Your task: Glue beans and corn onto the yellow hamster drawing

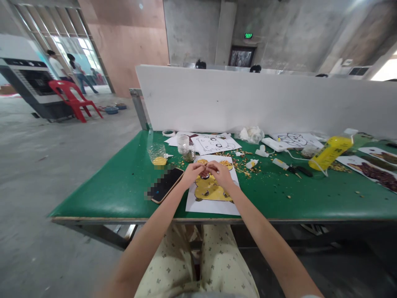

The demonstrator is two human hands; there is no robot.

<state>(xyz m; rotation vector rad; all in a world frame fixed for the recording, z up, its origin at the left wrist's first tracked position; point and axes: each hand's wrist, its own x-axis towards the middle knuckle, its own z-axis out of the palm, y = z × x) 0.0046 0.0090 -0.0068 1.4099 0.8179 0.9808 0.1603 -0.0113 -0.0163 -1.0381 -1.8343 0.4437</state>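
Steady left hand (192,171) and right hand (220,171) above the yellow picture (214,190) with fingertips together, impossible to tell whether pinching anything.

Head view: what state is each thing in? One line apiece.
Picture sheet: flat, partly covered in yellow
Left hand: over sheet, grip unclear
Right hand: close to left, grip unclear
Phone: lying flat, screen mostly dark
Clear container: yellow contents at bottom
Large bottle: looks yellow-filled
Red chair: upright, unoccupied
Exit sign: lit green
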